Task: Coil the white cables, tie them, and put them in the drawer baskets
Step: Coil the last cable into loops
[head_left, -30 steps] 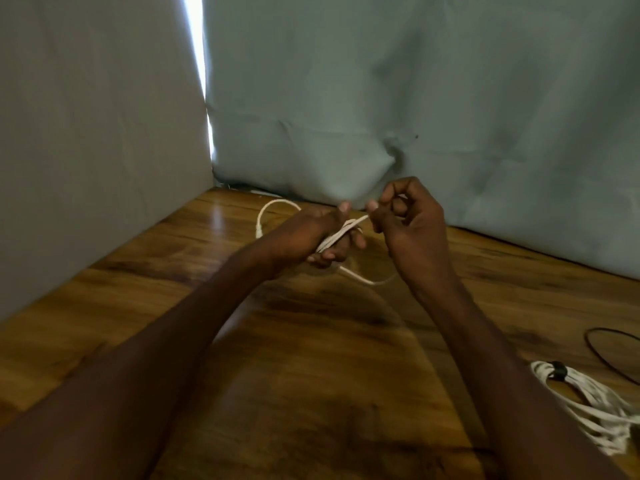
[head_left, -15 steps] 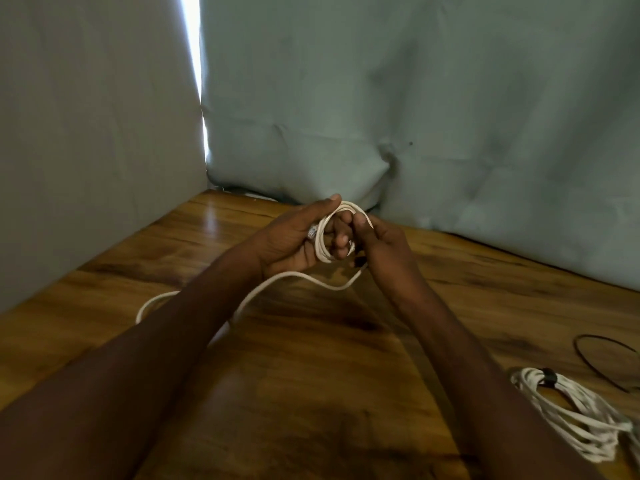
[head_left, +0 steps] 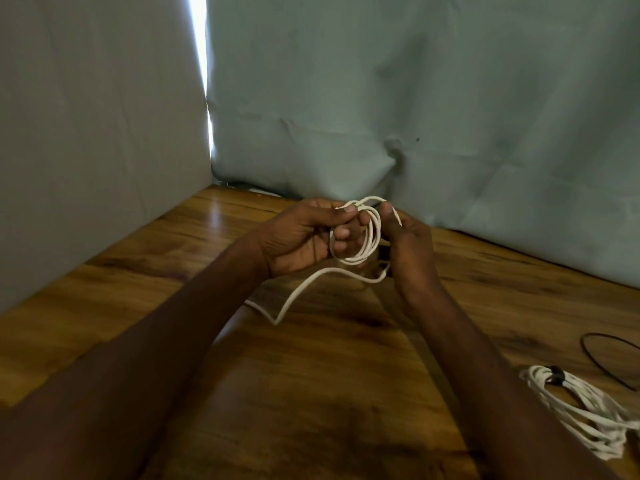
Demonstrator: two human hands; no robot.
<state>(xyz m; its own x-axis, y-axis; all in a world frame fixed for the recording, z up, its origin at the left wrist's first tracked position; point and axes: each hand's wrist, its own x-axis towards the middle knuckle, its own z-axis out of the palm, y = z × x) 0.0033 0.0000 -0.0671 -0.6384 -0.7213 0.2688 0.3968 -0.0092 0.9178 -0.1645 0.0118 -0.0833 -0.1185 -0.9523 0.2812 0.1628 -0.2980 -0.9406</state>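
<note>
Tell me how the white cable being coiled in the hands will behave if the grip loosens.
The white cable looks thin and floppy: its free tail sags in a bend to the table. Its loops seem springy and will probably open out once the left hand lets go. It likely weighs little, since fingertips alone hold it.

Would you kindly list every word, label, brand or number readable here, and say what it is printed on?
There are none: no readable text shows anywhere in the head view.
The white cable being coiled in the hands, the tied white bundle and its black tie show no markings.
The wooden table and grey backdrop are plain.
</note>
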